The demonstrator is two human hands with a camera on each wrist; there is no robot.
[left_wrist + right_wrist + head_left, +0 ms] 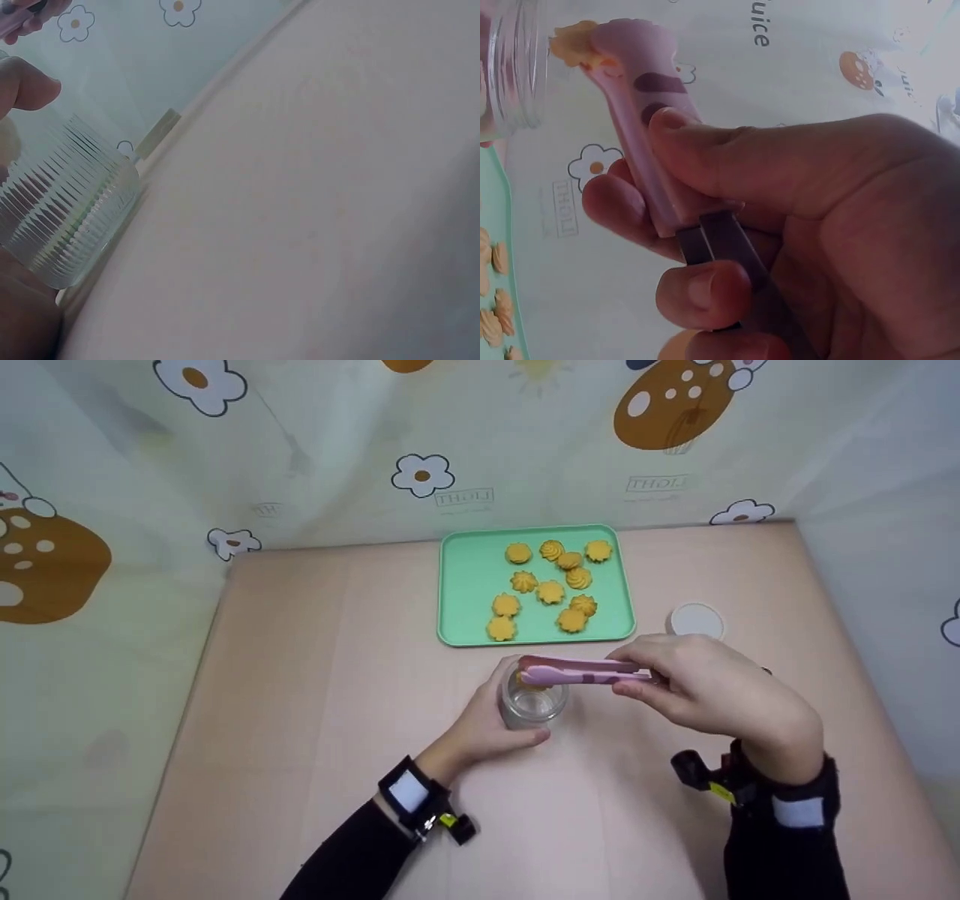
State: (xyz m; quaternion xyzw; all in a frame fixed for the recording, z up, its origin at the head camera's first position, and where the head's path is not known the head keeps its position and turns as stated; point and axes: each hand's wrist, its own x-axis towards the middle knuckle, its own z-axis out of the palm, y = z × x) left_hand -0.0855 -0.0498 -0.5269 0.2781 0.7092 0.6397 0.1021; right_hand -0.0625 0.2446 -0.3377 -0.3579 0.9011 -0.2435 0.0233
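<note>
My left hand (480, 726) holds a clear glass jar (534, 709) upright on the table, fingers around its far side and thumb at the near side. Ribbed walls of the jar (82, 210) show in the left wrist view. My right hand (720, 690) grips pink tongs (581, 672), thumb on one arm and fingers on the other. Pinched in the tongs' tips is a yellow cookie (574, 45), just at the jar's mouth in the right wrist view. From the head camera, the tongs' tips mostly cover that cookie.
Behind the jar lies a green tray (463, 585) bearing several yellow flower-shaped cookies (550, 592), some touching one another. A round white lid (697, 621) sits right of the tray, partly behind my right hand. Patterned curtains (337, 457) border the table's back and sides.
</note>
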